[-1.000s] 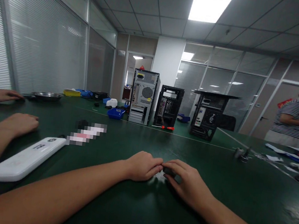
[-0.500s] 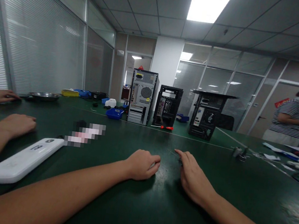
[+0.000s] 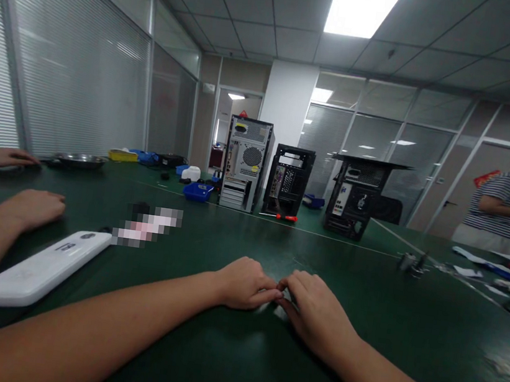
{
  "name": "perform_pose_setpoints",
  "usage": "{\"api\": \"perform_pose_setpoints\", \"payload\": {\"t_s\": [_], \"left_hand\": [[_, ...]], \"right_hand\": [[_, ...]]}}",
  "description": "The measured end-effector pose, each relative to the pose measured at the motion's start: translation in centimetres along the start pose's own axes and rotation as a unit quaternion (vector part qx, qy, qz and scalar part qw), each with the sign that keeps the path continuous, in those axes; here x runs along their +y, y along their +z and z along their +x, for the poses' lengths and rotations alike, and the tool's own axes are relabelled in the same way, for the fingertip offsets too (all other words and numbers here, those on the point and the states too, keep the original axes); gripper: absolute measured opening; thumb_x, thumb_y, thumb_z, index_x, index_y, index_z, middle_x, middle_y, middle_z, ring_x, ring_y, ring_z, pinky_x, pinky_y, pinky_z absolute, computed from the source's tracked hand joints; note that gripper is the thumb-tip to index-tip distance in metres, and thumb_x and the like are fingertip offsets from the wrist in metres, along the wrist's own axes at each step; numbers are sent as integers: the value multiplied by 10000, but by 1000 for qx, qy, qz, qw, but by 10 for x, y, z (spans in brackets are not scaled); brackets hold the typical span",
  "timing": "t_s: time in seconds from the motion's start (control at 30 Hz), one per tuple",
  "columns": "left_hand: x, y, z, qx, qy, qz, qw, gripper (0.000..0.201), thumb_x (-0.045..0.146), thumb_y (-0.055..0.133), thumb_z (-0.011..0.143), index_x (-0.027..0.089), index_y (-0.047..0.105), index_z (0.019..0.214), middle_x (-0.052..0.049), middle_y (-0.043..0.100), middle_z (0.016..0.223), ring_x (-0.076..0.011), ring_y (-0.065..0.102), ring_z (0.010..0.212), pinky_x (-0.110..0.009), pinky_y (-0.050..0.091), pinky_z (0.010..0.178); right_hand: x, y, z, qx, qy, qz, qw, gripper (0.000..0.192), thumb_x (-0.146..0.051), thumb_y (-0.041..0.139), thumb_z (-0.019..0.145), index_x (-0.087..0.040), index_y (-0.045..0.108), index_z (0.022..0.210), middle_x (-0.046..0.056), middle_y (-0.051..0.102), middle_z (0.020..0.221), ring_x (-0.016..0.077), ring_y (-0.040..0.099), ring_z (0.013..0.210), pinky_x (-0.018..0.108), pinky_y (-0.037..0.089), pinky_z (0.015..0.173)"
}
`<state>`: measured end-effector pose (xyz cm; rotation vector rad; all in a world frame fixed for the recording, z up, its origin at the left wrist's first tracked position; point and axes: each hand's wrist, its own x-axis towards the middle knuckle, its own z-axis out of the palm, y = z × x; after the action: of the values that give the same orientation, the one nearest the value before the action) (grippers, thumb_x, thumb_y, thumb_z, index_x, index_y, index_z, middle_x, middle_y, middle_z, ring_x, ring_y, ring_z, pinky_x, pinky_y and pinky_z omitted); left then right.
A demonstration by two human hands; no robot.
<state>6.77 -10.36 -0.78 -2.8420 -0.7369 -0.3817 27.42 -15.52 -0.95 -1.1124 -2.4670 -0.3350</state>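
Head view, seated at a long dark-green surface (image 3: 405,336).

- Left hand (image 3: 247,285) and right hand (image 3: 316,315) lie knuckles-up on the surface, straight ahead, with their fingertips meeting in the middle.
- Both hands are curled, thumb and forefinger drawn together. Whatever sits between the fingertips is covered by them, so I cannot tell if either hand actually grips something or only presses on it. If there is a small part, it is right at that meeting point, on the surface.
- Judged step: fine fingertip work on something tiny, both hands sharing it, forearms resting for steadiness.
- Any next move calls for small, close finger motion with little force. The piece has to stay pinned against the surface so it does not skid on the smooth green top.

Surroundings:
- White flat device (image 3: 37,272) lies well to the left, near a co-worker's hand (image 3: 31,208); a second hand (image 3: 5,157) lies farther back.
- Three open computer cases stand at the far side: grey case (image 3: 245,165), black case (image 3: 288,181), tilted black case (image 3: 358,195).
- Red-handled screwdriver (image 3: 286,218) lies in front of the black case.
- Blue bin (image 3: 197,191) and metal bowl (image 3: 79,160) sit farther left.
- Small metal parts (image 3: 412,263) lie to the right.
- A person in a striped shirt (image 3: 502,205) stands at the far right.
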Motion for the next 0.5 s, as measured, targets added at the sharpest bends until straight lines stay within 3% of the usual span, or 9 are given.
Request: {"api": "perform_pose_setpoints", "payload": {"t_s": [0.13,0.23,0.33,0.5], "left_hand": [[1,-1,0,5,-2,-4,1000,421,422,302,1014,257,689,1018,-15,700,708,-164,641,633,-263,393,591],[3,-1,0,-3,-23,12,1000,443,442,295,1010,240,682,939,-23,685,687,-174,641,632,-268,408,596],[5,-1,1,-3,-65,25,998,447,454,303,1000,216,661,875,-30,662,657,-183,626,595,-280,426,590],[4,1,3,-11,-114,21,993,529,448,297,994,186,652,701,-55,659,635,-200,637,598,-300,439,591]], "right_hand": [[13,-4,0,-3,25,22,999,165,-276,474,944,-224,619,1004,57,645,971,195,576,879,354,437,776],[40,-7,-1,3,96,59,994,212,-322,453,940,-211,612,1024,66,644,1006,197,586,917,360,453,810],[86,-8,-9,11,191,92,977,260,-389,445,922,-201,602,1008,76,654,1013,198,602,904,352,467,801],[186,-7,-45,40,313,136,939,344,-473,388,912,-216,566,1056,77,672,1022,213,621,921,344,482,816]]}}
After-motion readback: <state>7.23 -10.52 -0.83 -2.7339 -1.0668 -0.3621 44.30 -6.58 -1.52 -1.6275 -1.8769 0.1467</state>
